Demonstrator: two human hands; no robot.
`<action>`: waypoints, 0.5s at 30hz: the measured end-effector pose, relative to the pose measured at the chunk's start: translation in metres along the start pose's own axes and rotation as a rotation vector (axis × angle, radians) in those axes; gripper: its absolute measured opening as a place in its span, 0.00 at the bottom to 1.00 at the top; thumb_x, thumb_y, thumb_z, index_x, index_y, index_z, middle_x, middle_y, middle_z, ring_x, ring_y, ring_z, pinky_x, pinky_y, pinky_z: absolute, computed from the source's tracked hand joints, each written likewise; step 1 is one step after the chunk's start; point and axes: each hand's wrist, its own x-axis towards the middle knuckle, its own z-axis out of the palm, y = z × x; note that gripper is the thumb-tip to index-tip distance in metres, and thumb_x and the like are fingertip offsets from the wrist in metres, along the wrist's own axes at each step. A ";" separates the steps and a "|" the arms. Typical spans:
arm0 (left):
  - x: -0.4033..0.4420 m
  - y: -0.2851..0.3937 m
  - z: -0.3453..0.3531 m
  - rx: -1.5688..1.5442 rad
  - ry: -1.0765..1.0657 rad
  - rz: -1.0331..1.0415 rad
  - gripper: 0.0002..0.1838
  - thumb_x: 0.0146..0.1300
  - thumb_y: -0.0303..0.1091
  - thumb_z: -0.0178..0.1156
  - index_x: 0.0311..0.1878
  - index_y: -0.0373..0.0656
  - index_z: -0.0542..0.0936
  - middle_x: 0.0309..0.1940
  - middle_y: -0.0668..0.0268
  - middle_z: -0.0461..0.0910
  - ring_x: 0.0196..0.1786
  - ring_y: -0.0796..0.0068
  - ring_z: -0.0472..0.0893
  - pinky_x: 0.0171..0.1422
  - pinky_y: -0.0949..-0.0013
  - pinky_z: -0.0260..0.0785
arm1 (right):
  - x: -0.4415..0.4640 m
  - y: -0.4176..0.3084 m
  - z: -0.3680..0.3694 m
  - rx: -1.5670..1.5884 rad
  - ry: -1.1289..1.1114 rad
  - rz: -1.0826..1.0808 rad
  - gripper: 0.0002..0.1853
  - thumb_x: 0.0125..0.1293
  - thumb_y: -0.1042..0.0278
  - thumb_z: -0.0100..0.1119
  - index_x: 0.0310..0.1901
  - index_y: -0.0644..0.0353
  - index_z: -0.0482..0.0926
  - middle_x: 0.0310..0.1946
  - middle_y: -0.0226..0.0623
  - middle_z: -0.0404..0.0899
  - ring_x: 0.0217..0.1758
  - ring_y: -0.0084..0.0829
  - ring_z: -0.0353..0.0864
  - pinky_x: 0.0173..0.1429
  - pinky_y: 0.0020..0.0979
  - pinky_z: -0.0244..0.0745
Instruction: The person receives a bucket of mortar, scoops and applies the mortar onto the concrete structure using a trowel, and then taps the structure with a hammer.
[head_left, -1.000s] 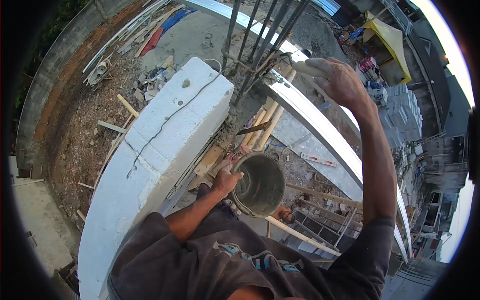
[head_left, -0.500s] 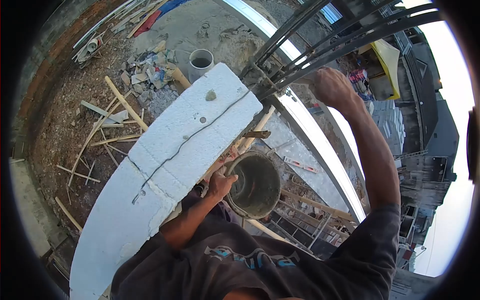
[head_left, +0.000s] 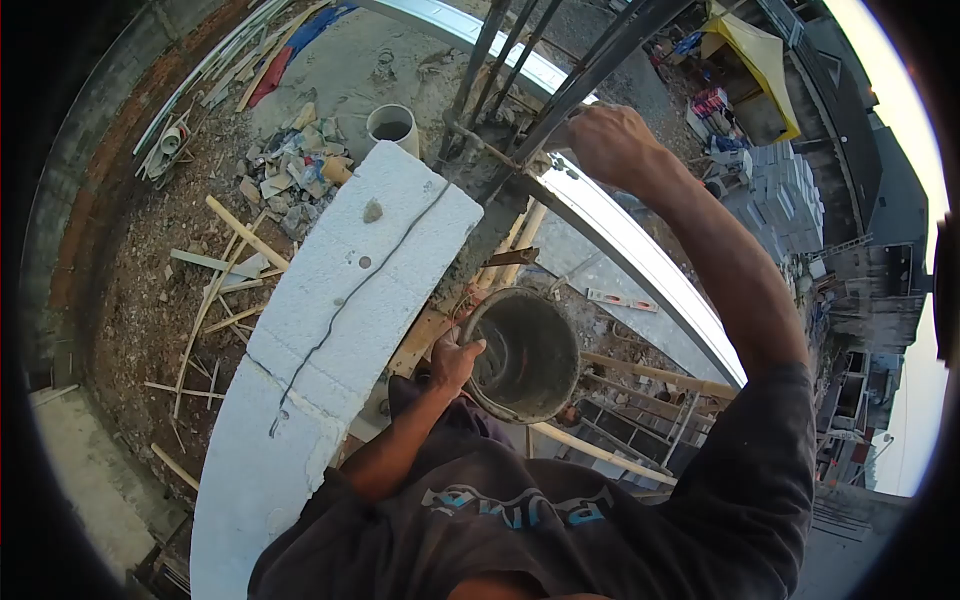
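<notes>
My left hand (head_left: 455, 362) grips the rim of a round dark bucket (head_left: 530, 355), its inside smeared with grey mortar. My right hand (head_left: 610, 140) is raised by the vertical steel bars (head_left: 565, 110), its fingers curled; whatever it holds is mostly hidden behind the hand and bars. Left of the bucket runs a white block wall (head_left: 350, 290) with a dark wire (head_left: 345, 305) lying along its top. Grey mortar (head_left: 482, 232) fills the gap between the wall's end and the bars.
A bright metal beam (head_left: 650, 255) curves down to the right. Bamboo poles and a level (head_left: 622, 300) lie below. On the ground at left are rubble (head_left: 290, 175), wood strips (head_left: 245, 235) and a white pipe (head_left: 392, 125). Stacked blocks (head_left: 785, 200) and a yellow canopy (head_left: 755, 65) stand at right.
My right hand first lifted a grey-smeared tool beside the bars, then moved left and lower against them. My left hand keeps hold of the bucket. The view has shifted.
</notes>
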 end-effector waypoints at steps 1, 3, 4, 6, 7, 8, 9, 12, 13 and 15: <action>-0.004 0.002 -0.001 -0.004 -0.012 -0.036 0.24 0.55 0.31 0.68 0.56 0.31 0.80 0.47 0.61 0.83 0.49 0.70 0.80 0.58 0.65 0.70 | -0.003 0.004 0.001 0.016 0.021 -0.003 0.18 0.69 0.79 0.44 0.44 0.57 0.88 0.35 0.44 0.87 0.39 0.35 0.87 0.56 0.38 0.83; -0.003 0.010 0.000 -0.024 -0.023 -0.093 0.21 0.55 0.32 0.69 0.52 0.32 0.82 0.42 0.64 0.84 0.44 0.71 0.80 0.54 0.66 0.71 | 0.000 0.024 -0.001 0.110 0.028 0.102 0.19 0.67 0.81 0.44 0.48 0.57 0.87 0.38 0.43 0.87 0.39 0.35 0.86 0.57 0.39 0.83; -0.002 0.006 0.000 0.000 -0.018 -0.098 0.21 0.55 0.32 0.68 0.51 0.32 0.82 0.41 0.65 0.84 0.43 0.72 0.80 0.53 0.66 0.71 | -0.002 0.026 -0.012 0.116 0.028 0.113 0.20 0.67 0.81 0.44 0.48 0.57 0.87 0.39 0.43 0.87 0.40 0.35 0.86 0.57 0.39 0.83; -0.002 -0.003 -0.002 0.046 -0.014 -0.107 0.20 0.55 0.32 0.68 0.50 0.32 0.82 0.39 0.66 0.84 0.40 0.73 0.79 0.51 0.66 0.71 | -0.008 0.013 -0.031 0.102 -0.029 0.190 0.17 0.66 0.80 0.46 0.46 0.57 0.87 0.38 0.43 0.86 0.40 0.34 0.86 0.55 0.39 0.84; -0.004 -0.001 -0.001 0.066 -0.016 -0.106 0.19 0.56 0.32 0.68 0.50 0.32 0.82 0.38 0.66 0.84 0.40 0.73 0.79 0.51 0.66 0.71 | -0.004 0.009 -0.016 0.104 -0.001 0.137 0.17 0.66 0.80 0.47 0.45 0.58 0.87 0.38 0.42 0.86 0.40 0.35 0.86 0.54 0.39 0.84; -0.005 0.002 0.000 0.074 -0.025 -0.095 0.19 0.56 0.33 0.68 0.49 0.32 0.82 0.38 0.65 0.84 0.40 0.73 0.79 0.50 0.66 0.71 | 0.004 0.008 0.012 0.101 0.028 0.087 0.16 0.66 0.80 0.47 0.44 0.58 0.87 0.37 0.42 0.86 0.40 0.35 0.86 0.54 0.39 0.84; -0.004 0.007 0.004 0.069 -0.024 -0.065 0.19 0.56 0.33 0.68 0.49 0.32 0.83 0.38 0.65 0.84 0.39 0.73 0.79 0.50 0.66 0.71 | 0.008 0.006 0.021 0.094 0.063 0.038 0.16 0.66 0.80 0.47 0.43 0.58 0.87 0.36 0.42 0.86 0.40 0.35 0.86 0.54 0.40 0.84; -0.009 0.017 0.011 0.037 0.005 0.024 0.19 0.56 0.34 0.68 0.48 0.31 0.83 0.37 0.64 0.84 0.38 0.73 0.79 0.49 0.65 0.72 | -0.003 0.019 0.012 0.118 0.048 0.144 0.14 0.66 0.78 0.50 0.45 0.59 0.86 0.41 0.39 0.87 0.42 0.35 0.87 0.56 0.39 0.84; -0.006 0.015 0.011 0.002 0.007 0.019 0.17 0.55 0.34 0.68 0.44 0.32 0.83 0.34 0.64 0.83 0.35 0.73 0.78 0.47 0.64 0.71 | -0.009 0.020 -0.009 0.091 -0.008 0.190 0.15 0.66 0.78 0.50 0.47 0.59 0.86 0.43 0.38 0.87 0.43 0.34 0.87 0.57 0.39 0.84; -0.006 -0.001 0.011 -0.074 0.019 -0.010 0.14 0.55 0.36 0.69 0.36 0.32 0.83 0.28 0.64 0.81 0.31 0.72 0.76 0.42 0.61 0.71 | -0.034 0.024 -0.020 0.109 0.154 0.188 0.18 0.68 0.74 0.54 0.56 0.49 0.85 0.48 0.34 0.86 0.46 0.34 0.87 0.60 0.39 0.83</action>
